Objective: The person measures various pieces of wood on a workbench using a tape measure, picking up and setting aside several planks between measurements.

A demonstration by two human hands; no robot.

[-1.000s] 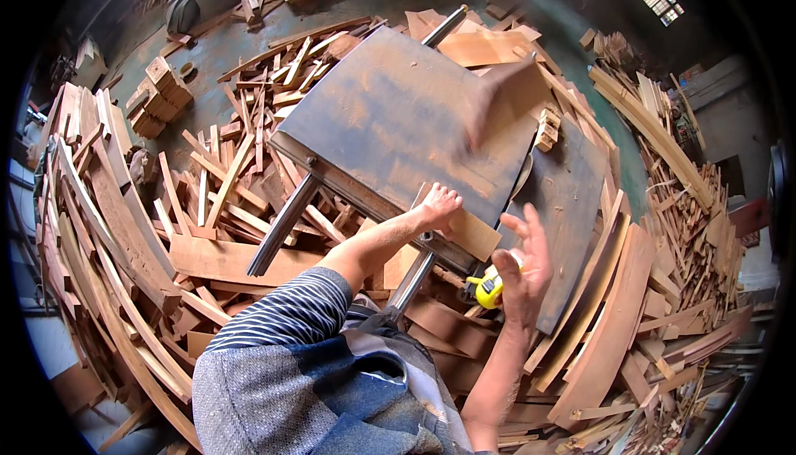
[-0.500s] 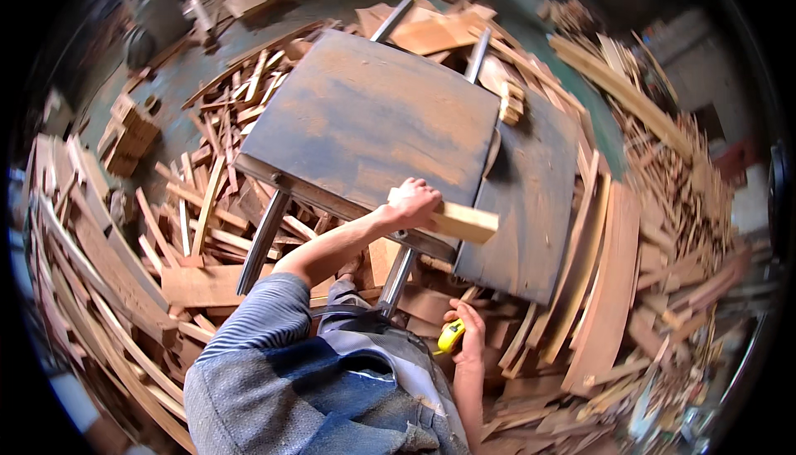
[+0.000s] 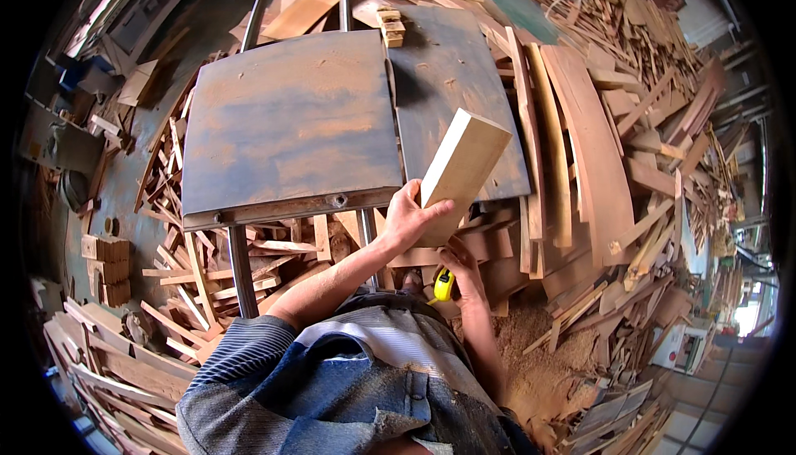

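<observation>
a hand could pass low over left metal panel. right metal panel: near part screened by pale board in left hand; small block stack sits at far-left corner. right hand with yellow tape measure crowds board's lower end. below, metal rail and scrap wood obstruct; long planks fence right side.

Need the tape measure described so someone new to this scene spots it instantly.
Start at the big flat table, left of centre. By its near right corner, the left hand holds a pale wooden block; just below that, the right hand holds the tape measure. It's small, rounded and bright yellow with a dark patch, unlike the brown wood around it.
</observation>
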